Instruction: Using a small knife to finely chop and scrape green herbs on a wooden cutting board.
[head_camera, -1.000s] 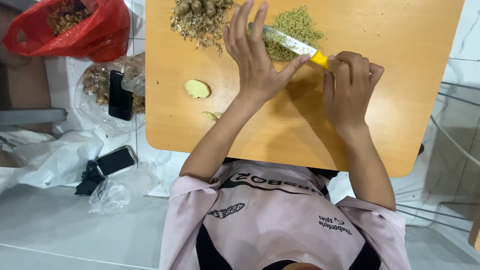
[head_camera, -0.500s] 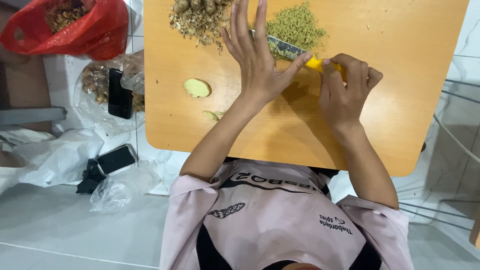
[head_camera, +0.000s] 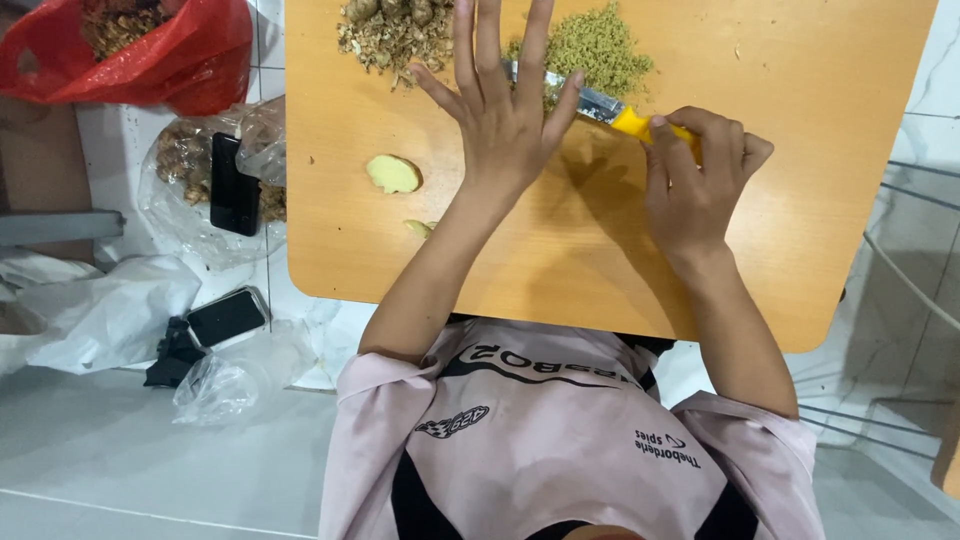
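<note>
— Red plastic bag (head_camera: 150, 50) is sitting at the far left with brown scraps in it, and just below it a clear bag (head_camera: 190, 200) of roots is lying under one dark phone (head_camera: 232, 185); a second phone (head_camera: 228, 316) is lying lower down, by the white bag (head_camera: 100, 310). So: two phones, three bags.

— And on the wooden board (head_camera: 800, 200)?

— One peeled ginger slice (head_camera: 392, 173), one small scrap (head_camera: 418, 228) beside it, then two heaps: coarse brown peelings (head_camera: 385, 30) and fine green mince (head_camera: 600, 45).

— What's changing?

— The left hand (head_camera: 500, 130) is pressing flat on the blade with fingers spread wide, a little more upright than a second ago (the camera is also shifting). The knife (head_camera: 600, 105) is rocking lower across the mince edge, so the chopping is going on, not ending.

— The right hand (head_camera: 700, 180)?

— It's gripping the yellow handle (head_camera: 640, 125), fingers curled tight around it. One knife, two hands, both on it.
</note>
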